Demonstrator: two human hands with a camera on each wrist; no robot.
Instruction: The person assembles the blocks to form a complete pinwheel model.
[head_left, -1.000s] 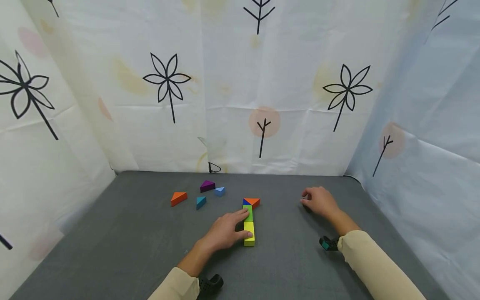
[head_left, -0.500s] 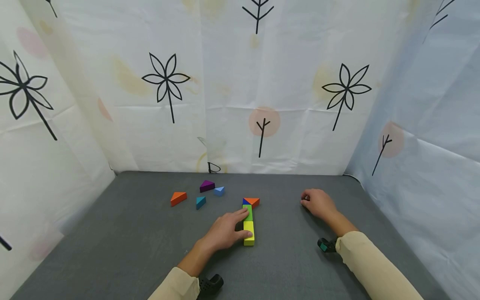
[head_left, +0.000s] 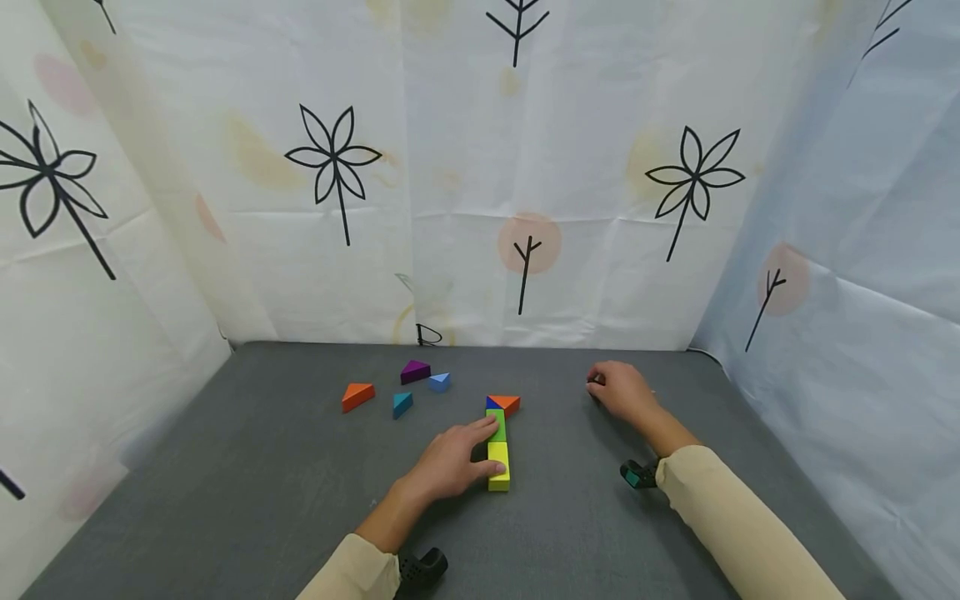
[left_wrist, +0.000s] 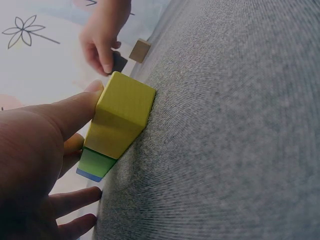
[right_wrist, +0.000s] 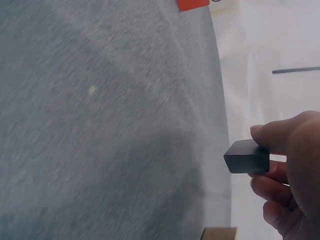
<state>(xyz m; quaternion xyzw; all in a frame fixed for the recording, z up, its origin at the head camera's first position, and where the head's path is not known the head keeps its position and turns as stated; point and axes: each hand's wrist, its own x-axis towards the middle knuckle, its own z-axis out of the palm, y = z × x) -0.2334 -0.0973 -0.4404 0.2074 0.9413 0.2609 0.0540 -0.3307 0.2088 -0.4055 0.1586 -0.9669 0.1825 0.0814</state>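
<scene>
My left hand (head_left: 447,460) rests on a row of blocks, its thumb on the yellow block (head_left: 498,479) and a fingertip on the green block (head_left: 497,432). At the row's far end sit a blue triangular block (head_left: 492,403) and an orange triangular block (head_left: 510,404). To the right, my right hand (head_left: 626,393) pinches a dark grey block (right_wrist: 247,157) between thumb and fingers; the right wrist view shows it clearly, while the head view mostly hides it behind the fingers. A brown block (left_wrist: 140,51) lies on the table by the right hand.
Left of the row lie an orange-red triangular block (head_left: 357,397), a purple one (head_left: 415,372), a light blue one (head_left: 439,382) and a teal one (head_left: 402,405). The grey table (head_left: 262,467) meets patterned cloth walls (head_left: 585,275) at the back and sides.
My right hand has shifted left and slightly away from me, with the dark grey block in its fingers. The left hand and the row of blocks stay where they were.
</scene>
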